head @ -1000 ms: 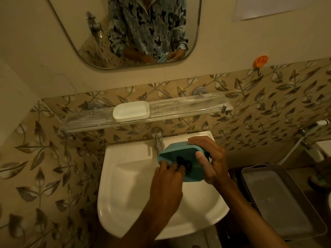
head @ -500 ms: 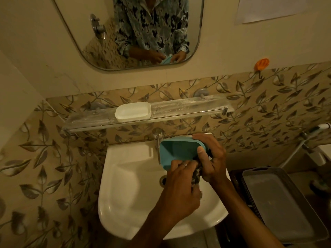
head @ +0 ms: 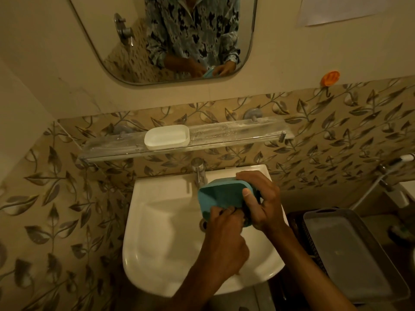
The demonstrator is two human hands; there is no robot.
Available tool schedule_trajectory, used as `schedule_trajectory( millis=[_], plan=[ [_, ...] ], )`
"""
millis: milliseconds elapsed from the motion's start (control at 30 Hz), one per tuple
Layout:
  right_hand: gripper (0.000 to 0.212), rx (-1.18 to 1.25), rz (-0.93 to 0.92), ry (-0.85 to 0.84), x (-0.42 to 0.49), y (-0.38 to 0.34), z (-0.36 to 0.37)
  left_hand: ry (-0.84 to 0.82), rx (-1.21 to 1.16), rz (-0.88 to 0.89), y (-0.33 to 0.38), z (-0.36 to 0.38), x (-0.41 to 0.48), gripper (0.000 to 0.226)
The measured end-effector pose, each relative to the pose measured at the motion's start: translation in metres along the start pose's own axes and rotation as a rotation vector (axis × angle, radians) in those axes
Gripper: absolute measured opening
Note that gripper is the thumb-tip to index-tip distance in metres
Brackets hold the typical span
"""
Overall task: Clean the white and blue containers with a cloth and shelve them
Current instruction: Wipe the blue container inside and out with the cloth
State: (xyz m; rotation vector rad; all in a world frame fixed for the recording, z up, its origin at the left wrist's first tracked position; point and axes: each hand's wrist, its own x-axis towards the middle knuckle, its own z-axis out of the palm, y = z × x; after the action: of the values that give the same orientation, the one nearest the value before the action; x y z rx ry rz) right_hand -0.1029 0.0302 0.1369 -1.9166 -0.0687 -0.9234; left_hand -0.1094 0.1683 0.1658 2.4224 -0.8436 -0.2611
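Observation:
The blue container (head: 221, 196) is held tilted above the white sink (head: 161, 232), its open side facing me. My right hand (head: 261, 203) grips its right end, thumb on the rim. My left hand (head: 224, 239) presses a dark cloth (head: 246, 217) against the container's lower right edge; most of the cloth is hidden between my hands. The white container (head: 167, 137) stands on the glass shelf (head: 235, 133), left of its middle.
A chrome tap (head: 198, 170) rises just behind the blue container. A grey tray on a dark basket (head: 350, 254) sits at the lower right. A mirror (head: 170, 37) hangs above, and an orange hook (head: 329, 78) is on the wall. A hose sprayer (head: 402, 159) is at far right.
My left hand with the cloth has moved from inside the blue container down to its lower right edge. The container has turned so that its open side faces me more.

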Motion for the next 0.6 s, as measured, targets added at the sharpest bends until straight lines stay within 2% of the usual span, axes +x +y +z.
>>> schedule_trajectory(
  millis=[100, 167, 267, 333, 400, 467, 533, 600],
  plan=[
    [0.038, -0.026, 0.043, 0.065, -0.006, 0.002, 0.006, 0.041, -0.147, 0.023, 0.007, 0.000, 0.001, 0.045],
    [0.039, -0.026, 0.098, 0.098, -0.009, 0.001, 0.011, 0.083, -0.144, 0.035, 0.005, 0.000, 0.003, 0.047],
    [0.044, 0.310, 0.415, 0.110, -0.016, -0.007, 0.017, 0.118, 0.169, 0.156, -0.003, -0.004, 0.009, 0.041],
    [0.059, 0.658, 0.705, 0.114, -0.019, -0.009, 0.013, 0.115, 0.331, 0.190, -0.012, -0.012, 0.013, 0.045],
    [0.086, 1.052, 0.988, 0.037, -0.020, -0.003, 0.004, 0.060, 0.441, 0.231, -0.024, -0.019, 0.016, 0.046],
    [0.093, 1.260, 1.128, -0.168, -0.020, 0.000, -0.005, -0.034, 0.496, 0.333, -0.035, -0.025, 0.015, 0.045],
    [0.085, 1.286, 1.265, -0.293, -0.019, 0.002, -0.008, -0.135, 0.570, 0.406, -0.042, -0.027, 0.011, 0.049],
    [0.074, 1.233, 1.355, -0.295, -0.017, 0.002, -0.005, -0.192, 0.638, 0.458, -0.047, -0.022, 0.008, 0.056]
  ],
)
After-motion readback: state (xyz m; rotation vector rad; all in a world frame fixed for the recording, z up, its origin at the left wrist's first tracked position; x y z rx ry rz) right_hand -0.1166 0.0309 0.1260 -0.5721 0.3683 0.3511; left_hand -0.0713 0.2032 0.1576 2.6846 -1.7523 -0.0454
